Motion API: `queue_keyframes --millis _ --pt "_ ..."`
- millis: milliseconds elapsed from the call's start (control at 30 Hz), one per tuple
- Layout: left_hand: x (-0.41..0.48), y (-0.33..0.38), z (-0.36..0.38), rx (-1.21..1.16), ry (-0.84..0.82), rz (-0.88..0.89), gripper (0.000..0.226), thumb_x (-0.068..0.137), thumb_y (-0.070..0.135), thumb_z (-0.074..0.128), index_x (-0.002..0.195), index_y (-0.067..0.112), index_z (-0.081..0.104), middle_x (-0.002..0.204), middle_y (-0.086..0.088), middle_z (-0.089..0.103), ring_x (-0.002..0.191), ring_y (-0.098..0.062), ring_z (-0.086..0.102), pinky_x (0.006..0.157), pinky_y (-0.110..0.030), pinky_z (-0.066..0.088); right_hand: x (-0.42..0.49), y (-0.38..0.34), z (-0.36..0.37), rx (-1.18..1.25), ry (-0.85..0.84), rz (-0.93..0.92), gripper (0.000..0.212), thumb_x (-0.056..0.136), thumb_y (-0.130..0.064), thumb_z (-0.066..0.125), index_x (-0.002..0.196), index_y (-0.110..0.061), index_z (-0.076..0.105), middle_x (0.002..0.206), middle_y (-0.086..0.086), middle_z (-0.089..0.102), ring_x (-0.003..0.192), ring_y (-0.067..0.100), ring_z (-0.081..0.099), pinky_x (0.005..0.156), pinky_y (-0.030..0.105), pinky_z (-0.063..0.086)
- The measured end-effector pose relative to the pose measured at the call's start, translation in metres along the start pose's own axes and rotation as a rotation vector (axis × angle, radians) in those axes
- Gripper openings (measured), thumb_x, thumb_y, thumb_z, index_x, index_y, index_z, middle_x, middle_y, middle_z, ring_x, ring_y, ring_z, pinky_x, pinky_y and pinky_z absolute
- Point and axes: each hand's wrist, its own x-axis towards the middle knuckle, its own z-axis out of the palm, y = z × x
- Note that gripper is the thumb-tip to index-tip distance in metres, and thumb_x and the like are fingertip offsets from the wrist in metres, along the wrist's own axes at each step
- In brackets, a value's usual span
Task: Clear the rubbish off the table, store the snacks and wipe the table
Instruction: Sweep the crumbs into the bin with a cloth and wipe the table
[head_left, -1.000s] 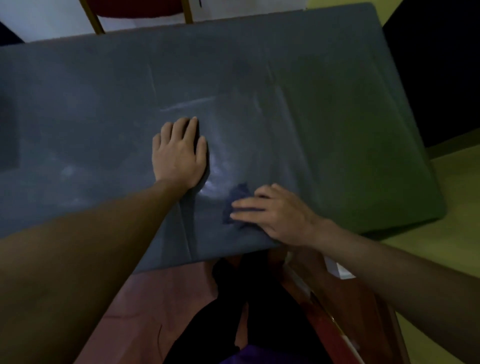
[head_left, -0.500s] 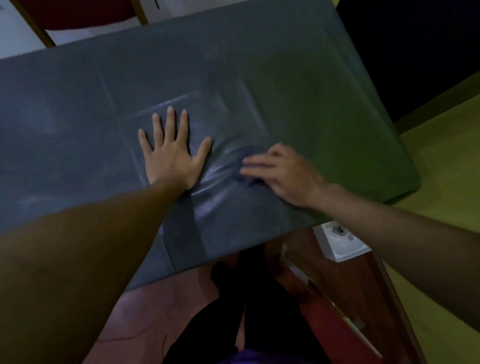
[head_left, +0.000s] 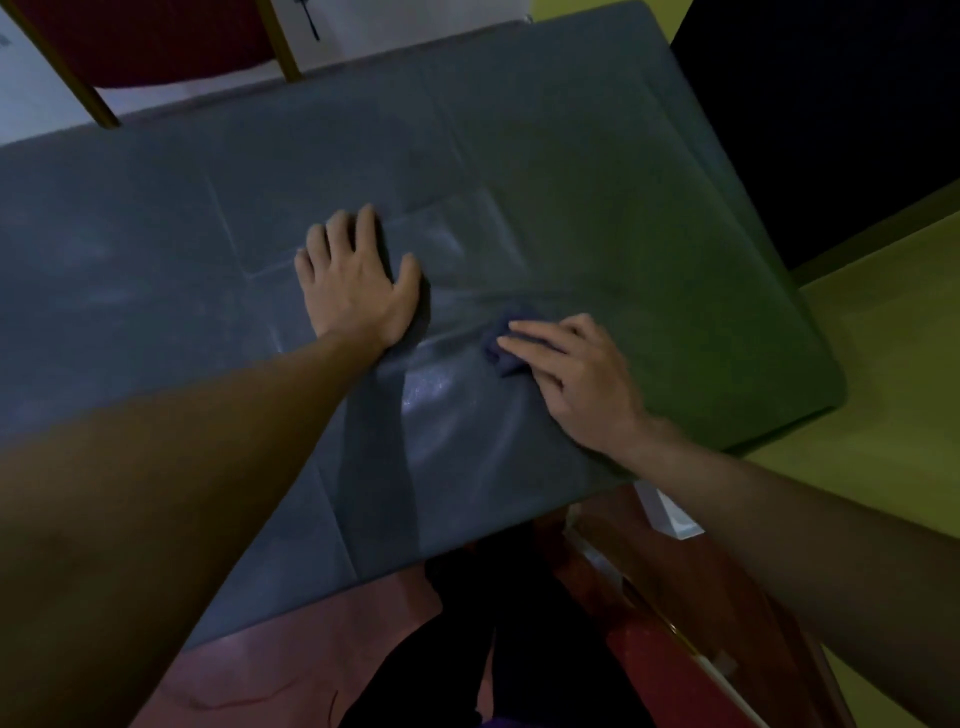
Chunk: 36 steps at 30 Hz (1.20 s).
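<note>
While both bare forearms reach in from the near edge, the right hand (head_left: 576, 374) lies palm down on a small dark blue cloth (head_left: 506, 340), its fingers (head_left: 530, 328) stretched almost flat and pointing left. Its grip is not clenched: the hand presses the cloth onto the worktop (head_left: 597, 171) rather than wrapping around it. Most of the cloth is hidden under the fingers and palm; a bunched part sticks out beyond the fingertips toward the left.

Left of it and a little farther from the person, the left hand (head_left: 358, 283) rests flat on the grey covering, fingers close together and pointing away, thumb spread to the right. It holds nothing and only touches the surface. The two hands are near each other but apart, with creased, shiny covering between them.

Beyond the hands the grey surface runs on, folded in lines. At the far edge stands a chair (head_left: 156, 47) with a red seat and wooden frame.
</note>
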Motion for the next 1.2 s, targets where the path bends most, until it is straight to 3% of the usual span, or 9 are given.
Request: queue_keyframes --millis 100,233,433,633,833,933,1100,1200 --pt "0.018 0.004 0.009 -0.016 -0.067 -0.01 0.071 0.093 0.059 0.031 0.154 0.024 0.022 0.162 -0.005 0.019 0.149 -0.036 0.007 0.121 -0.054 0.004 -0.013 -0.011 -0.001 -0.024 -0.147 -0.214 0.039 0.095 -0.017 0.053 0.131 -0.027 0.068 0.137 -0.009 0.062 0.096 0.024 0.051 0.079 0.044 0.048" --pt "0.028 0.007 0.019 0.055 -0.122 -0.057 0.074 0.094 0.064 0.013 0.158 0.027 0.004 0.166 -0.001 -0.001 0.151 -0.034 -0.011 0.12 -0.057 -0.006 0.011 0.02 -0.014 -0.039 -0.276 -0.378 0.042 0.095 -0.018 0.051 0.133 -0.028 0.066 0.139 -0.009 0.061 0.099 0.024 0.052 0.08 0.041 0.048" --pt "0.027 0.013 0.018 0.078 -0.13 -0.074 0.072 0.095 0.063 0.013 0.158 0.028 0.003 0.166 0.002 -0.005 0.151 -0.032 -0.012 0.119 -0.058 -0.004 0.093 0.06 0.004 -0.016 -0.091 -0.089 0.041 0.093 -0.01 0.058 0.13 -0.024 0.069 0.135 -0.006 0.064 0.095 0.026 0.051 0.081 0.049 0.048" --pt "0.029 0.016 0.018 0.11 -0.144 -0.091 0.072 0.096 0.062 0.013 0.158 0.027 0.0 0.166 0.002 -0.007 0.151 -0.032 -0.013 0.12 -0.057 -0.004 0.12 0.077 -0.011 -0.012 -0.301 -0.444 0.042 0.096 -0.015 0.056 0.135 -0.025 0.064 0.139 -0.007 0.061 0.098 0.025 0.051 0.084 0.042 0.047" --pt "0.033 0.015 0.015 0.093 -0.184 -0.094 0.072 0.097 0.063 0.013 0.157 0.028 -0.005 0.166 0.001 -0.009 0.15 -0.031 -0.017 0.12 -0.057 -0.003 0.239 0.096 0.017 -0.023 -0.183 -0.306 0.036 0.097 -0.017 0.054 0.129 -0.024 0.069 0.133 -0.006 0.066 0.093 0.026 0.05 0.083 0.045 0.048" --pt "0.033 0.014 0.014 0.095 -0.198 -0.087 0.073 0.097 0.063 0.013 0.157 0.027 -0.005 0.166 0.0 -0.01 0.15 -0.032 -0.017 0.12 -0.058 -0.003 0.249 0.088 0.028 -0.012 -0.111 -0.215 0.036 0.096 -0.012 0.056 0.126 -0.022 0.071 0.13 -0.006 0.067 0.091 0.028 0.052 0.081 0.047 0.048" --pt "0.036 0.013 0.013 0.102 -0.212 -0.086 0.073 0.097 0.062 0.016 0.158 0.026 -0.004 0.166 -0.001 -0.009 0.15 -0.033 -0.017 0.119 -0.059 -0.001 0.257 0.093 0.024 0.021 -0.181 -0.394 0.034 0.098 -0.014 0.057 0.127 -0.024 0.07 0.132 -0.007 0.066 0.094 0.027 0.053 0.08 0.045 0.046" --pt "0.037 0.012 0.012 0.102 -0.227 -0.093 0.073 0.098 0.062 0.017 0.158 0.027 -0.005 0.166 -0.001 -0.01 0.15 -0.033 -0.017 0.119 -0.06 -0.001 0.299 0.093 0.033 -0.008 -0.206 -0.364 0.036 0.098 -0.018 0.051 0.128 -0.026 0.069 0.133 -0.008 0.065 0.096 0.027 0.051 0.083 0.045 0.045"
